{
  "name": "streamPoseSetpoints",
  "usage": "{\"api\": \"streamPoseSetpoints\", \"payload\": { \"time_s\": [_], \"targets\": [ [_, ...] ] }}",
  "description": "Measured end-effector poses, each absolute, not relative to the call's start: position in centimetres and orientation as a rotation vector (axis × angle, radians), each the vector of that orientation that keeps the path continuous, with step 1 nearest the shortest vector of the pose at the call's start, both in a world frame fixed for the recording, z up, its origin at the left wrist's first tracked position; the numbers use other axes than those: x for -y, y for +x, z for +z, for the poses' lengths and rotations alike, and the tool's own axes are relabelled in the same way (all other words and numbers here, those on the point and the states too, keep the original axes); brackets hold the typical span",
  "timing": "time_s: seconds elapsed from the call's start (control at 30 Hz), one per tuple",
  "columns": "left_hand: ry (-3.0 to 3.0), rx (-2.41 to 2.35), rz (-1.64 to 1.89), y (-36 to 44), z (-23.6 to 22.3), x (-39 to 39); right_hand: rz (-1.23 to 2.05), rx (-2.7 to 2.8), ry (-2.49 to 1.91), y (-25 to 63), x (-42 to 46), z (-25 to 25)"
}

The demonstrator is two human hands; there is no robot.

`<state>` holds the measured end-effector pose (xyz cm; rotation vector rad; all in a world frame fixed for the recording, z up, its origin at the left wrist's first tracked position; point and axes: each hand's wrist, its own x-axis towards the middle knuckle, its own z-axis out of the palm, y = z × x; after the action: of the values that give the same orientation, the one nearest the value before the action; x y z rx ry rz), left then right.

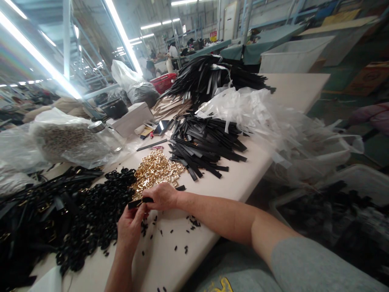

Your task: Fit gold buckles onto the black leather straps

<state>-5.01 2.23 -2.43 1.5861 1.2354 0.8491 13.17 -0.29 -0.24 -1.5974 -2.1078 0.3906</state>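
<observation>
Both my hands meet over the table, on one black strap (133, 204) with a glint of gold on it. My left hand (129, 223) pinches the strap from below and the left. My right hand (162, 196) closes on it from the right, and a strap end (180, 188) shows beyond its wrist. Just past my hands lies a heap of gold buckles (154, 168). To the left is a pile of small black loops (100, 211). Behind the buckles many loose black straps (206, 142) are spread out.
Finished-looking buckled straps (36, 215) heap up at far left. A glass jar (105, 136), a phone (161, 127) and a white box (133, 119) stand behind. Crumpled clear plastic (252, 113) hangs over the table's right edge. Small black bits (175, 247) dot the tabletop (165, 263).
</observation>
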Motion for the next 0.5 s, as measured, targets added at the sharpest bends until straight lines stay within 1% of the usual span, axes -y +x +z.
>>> {"api": "streamPoseSetpoints", "payload": {
  "time_s": [0.3, 0.5],
  "targets": [
    [1.574, -1.225, 0.88, -4.8, -2.1, -2.3, 0.388, 2.073, -1.536, 13.2, 0.1, -0.7],
    [1.49, -1.258, 1.014, -5.2, -1.1, -2.4, 0.369, 2.041, -1.498, 12.9, -0.1, -1.1]
  ]
}}
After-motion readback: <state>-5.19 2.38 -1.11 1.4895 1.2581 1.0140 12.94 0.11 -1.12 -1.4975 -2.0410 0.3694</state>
